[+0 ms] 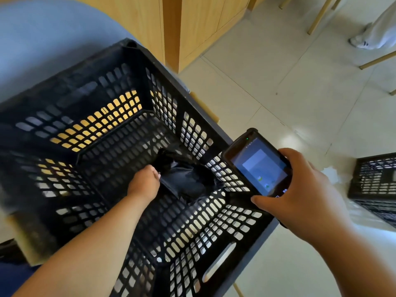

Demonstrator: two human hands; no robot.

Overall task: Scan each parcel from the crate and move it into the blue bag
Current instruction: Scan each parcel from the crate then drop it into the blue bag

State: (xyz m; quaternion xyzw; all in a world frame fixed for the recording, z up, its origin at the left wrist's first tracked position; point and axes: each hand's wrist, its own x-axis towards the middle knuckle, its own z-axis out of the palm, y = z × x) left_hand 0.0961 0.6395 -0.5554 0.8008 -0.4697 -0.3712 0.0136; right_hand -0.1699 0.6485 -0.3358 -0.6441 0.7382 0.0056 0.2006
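**Parcel: slack wrap, easy to lose**

The parcel (188, 181) lies on the crate's (70, 82) floor, near its right wall. Your left hand (145, 181) curls onto its edge. Your right hand (300, 189) grips the scanner (257, 166) over the crate's right rim. The black wrap could slip or snag in the slots, and no label shows. I count two crates, with the second crate (375, 185) to the right of the first, one parcel and one scanner.

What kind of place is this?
Probably a parcel-sorting room: a black mesh crate holding a black parcel, a handheld scanner in the right hand, plus tiled floor and wooden cabinets.
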